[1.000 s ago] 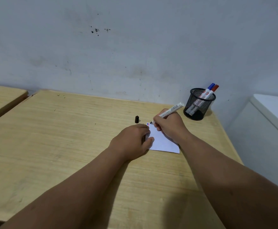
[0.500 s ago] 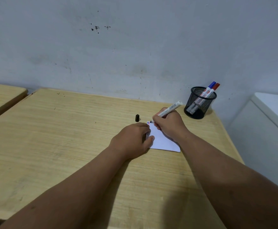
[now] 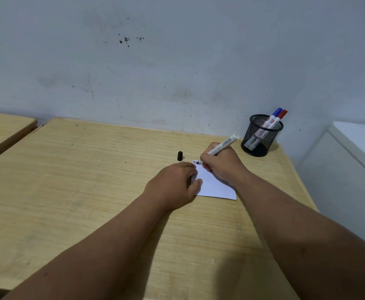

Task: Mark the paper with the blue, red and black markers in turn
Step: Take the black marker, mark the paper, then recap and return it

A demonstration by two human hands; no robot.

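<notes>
A small white paper [image 3: 215,187] lies on the wooden desk [image 3: 79,180]. My left hand [image 3: 175,185] rests curled on its left edge, pinning it down. My right hand [image 3: 222,163] grips a white-barrelled marker [image 3: 223,144], its tip touching the paper's far left corner, where small blue, red and dark marks [image 3: 197,162] show. The marker's black cap [image 3: 180,155] stands on the desk just left of the paper. The blue marker [image 3: 274,115] and red marker [image 3: 281,117], both capped, stand in a black mesh cup [image 3: 260,137].
The mesh cup stands at the desk's back right corner against a stained grey wall. A white cabinet [image 3: 355,152] stands to the right of the desk. A second wooden desk [image 3: 1,131] adjoins on the left.
My right hand has made small strokes with the marker at the paper's corner, and a dark mark has appeared beside the blue and red ones. My left hand has stayed on the paper.
</notes>
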